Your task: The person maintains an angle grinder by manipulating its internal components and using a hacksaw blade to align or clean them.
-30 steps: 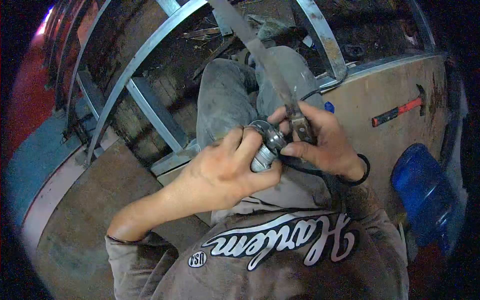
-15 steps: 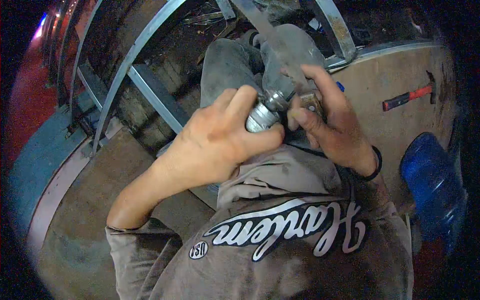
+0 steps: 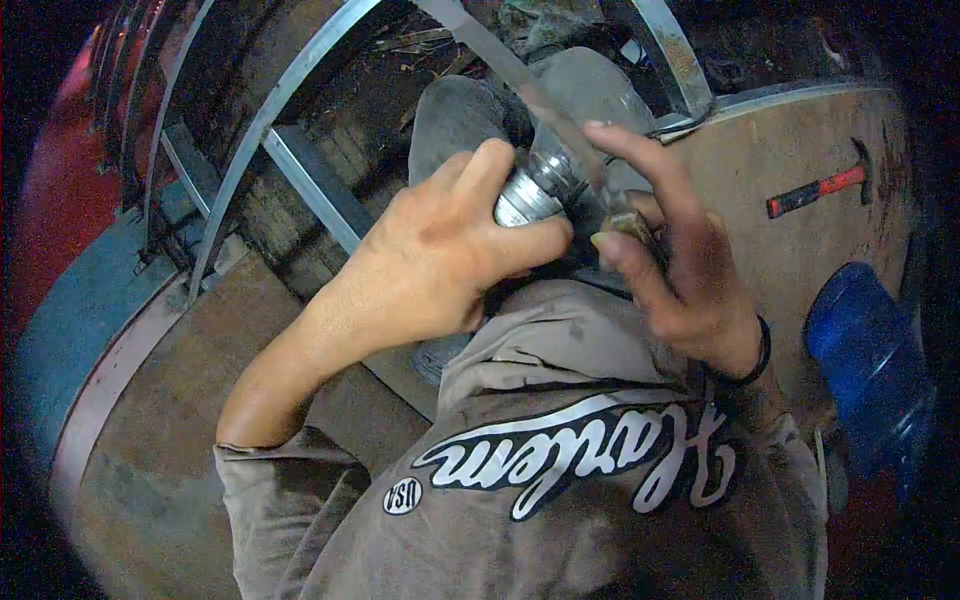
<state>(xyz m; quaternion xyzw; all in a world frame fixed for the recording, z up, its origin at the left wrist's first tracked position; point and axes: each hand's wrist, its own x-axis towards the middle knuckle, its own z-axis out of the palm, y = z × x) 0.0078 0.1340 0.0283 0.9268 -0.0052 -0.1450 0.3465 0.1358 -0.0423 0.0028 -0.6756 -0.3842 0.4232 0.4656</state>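
At the left, a curved metal frame (image 3: 250, 143) arcs beside the seated person. Next, the left hand (image 3: 430, 250) is closed around a silver cylindrical tool (image 3: 524, 203) above the lap, its long axis slanting up and to the right, its narrower dark metal end pointing toward the right hand. A long flat blade (image 3: 520, 76), blurred, runs diagonally from the upper left down to a brownish handle (image 3: 628, 224). The right hand (image 3: 695, 275) pinches this handle between thumb and fingers, with the forefinger stretched out. Further right, a red-and-black hammer (image 3: 820, 190) lies on a wooden board (image 3: 735, 180), head to the right. Nearer the body is a shiny blue object (image 3: 865, 345).
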